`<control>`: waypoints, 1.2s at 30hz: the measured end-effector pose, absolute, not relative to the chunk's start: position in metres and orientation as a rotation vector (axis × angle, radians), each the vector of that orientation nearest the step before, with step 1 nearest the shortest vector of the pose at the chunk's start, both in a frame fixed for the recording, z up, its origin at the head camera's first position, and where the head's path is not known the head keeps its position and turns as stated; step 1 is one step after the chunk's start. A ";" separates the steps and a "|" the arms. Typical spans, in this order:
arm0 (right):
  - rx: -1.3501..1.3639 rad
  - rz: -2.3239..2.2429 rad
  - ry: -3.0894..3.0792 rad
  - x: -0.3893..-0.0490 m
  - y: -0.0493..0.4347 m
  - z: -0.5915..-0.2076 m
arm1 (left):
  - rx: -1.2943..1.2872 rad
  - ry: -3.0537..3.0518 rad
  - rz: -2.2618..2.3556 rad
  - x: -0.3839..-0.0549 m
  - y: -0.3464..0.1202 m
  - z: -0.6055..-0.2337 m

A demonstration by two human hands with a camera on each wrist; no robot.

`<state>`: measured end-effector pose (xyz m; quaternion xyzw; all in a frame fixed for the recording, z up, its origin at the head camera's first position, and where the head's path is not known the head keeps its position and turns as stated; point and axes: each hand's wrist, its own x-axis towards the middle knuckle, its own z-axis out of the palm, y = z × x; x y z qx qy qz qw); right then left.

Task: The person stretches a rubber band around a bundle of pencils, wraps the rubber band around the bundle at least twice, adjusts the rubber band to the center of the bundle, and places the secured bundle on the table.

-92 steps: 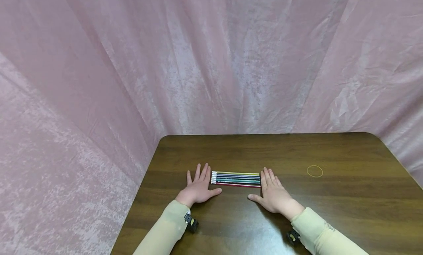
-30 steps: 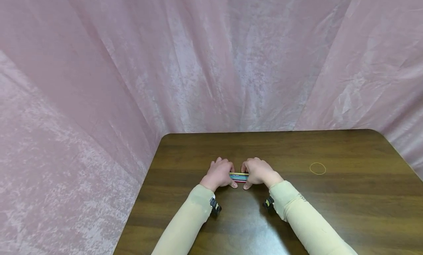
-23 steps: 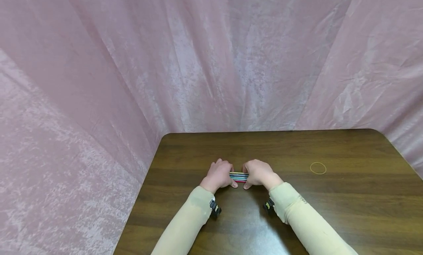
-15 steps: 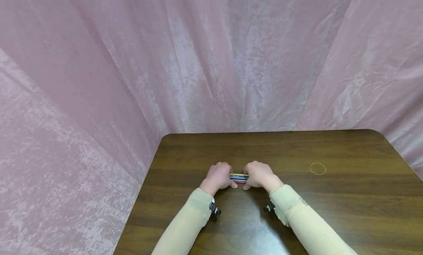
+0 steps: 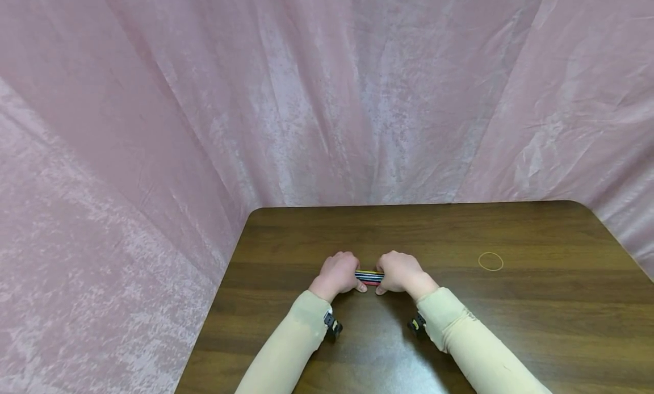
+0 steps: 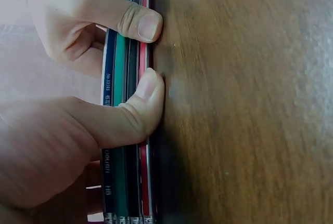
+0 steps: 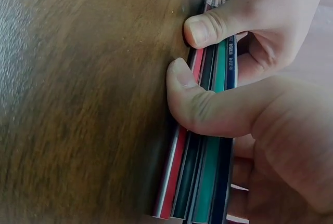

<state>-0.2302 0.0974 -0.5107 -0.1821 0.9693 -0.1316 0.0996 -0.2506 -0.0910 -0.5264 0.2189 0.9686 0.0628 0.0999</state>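
Several pencils [image 5: 369,277] in red, black, green and dark blue lie side by side in a tight row across the wooden table. My left hand [image 5: 339,273] grips the row near its left part, the thumb over the near side and the fingers behind. Close beside it, my right hand [image 5: 401,273] grips the same row from the right. In the left wrist view the pencils [image 6: 120,177] show metal bands at the end nearest that camera. The right wrist view shows both thumbs bent over the pencils [image 7: 208,156]. My palms hide most of the row from the head view.
A thin yellow rubber band [image 5: 491,269] lies in a loop on the table [image 5: 536,314], to the right of my right hand. Behind the table's far edge hangs a pink curtain [image 5: 317,99], which also covers the left side.
From lying flat at the row's ends, my hands have moved inward and curled round the pencils. Over the last second they have stayed nearly in place, the row drawn slightly narrower.
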 end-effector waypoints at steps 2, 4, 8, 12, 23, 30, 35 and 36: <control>-0.562 -0.381 2.869 -0.229 0.097 -0.510 | 0.672 2.873 0.180 -0.250 -0.091 -0.526; -0.603 -0.355 2.877 -0.228 0.097 -0.511 | 0.712 2.878 0.144 -0.248 -0.092 -0.525; -0.754 -0.265 2.924 -0.222 0.096 -0.516 | 0.784 2.870 0.029 -0.243 -0.092 -0.522; -0.852 -0.211 2.997 -0.215 0.098 -0.522 | 0.807 2.873 -0.017 -0.237 -0.092 -0.519; -0.972 -0.277 3.179 -0.213 0.110 -0.516 | 0.859 3.024 -0.057 -0.225 -0.081 -0.512; -1.037 -0.164 3.346 -0.216 0.117 -0.510 | 0.915 3.155 -0.068 -0.222 -0.070 -0.512; -1.064 -0.086 3.391 -0.214 0.119 -0.508 | 1.048 3.212 -0.083 -0.226 -0.066 -0.518; -1.062 -0.078 3.403 -0.213 0.119 -0.509 | 1.062 3.220 -0.084 -0.226 -0.066 -0.519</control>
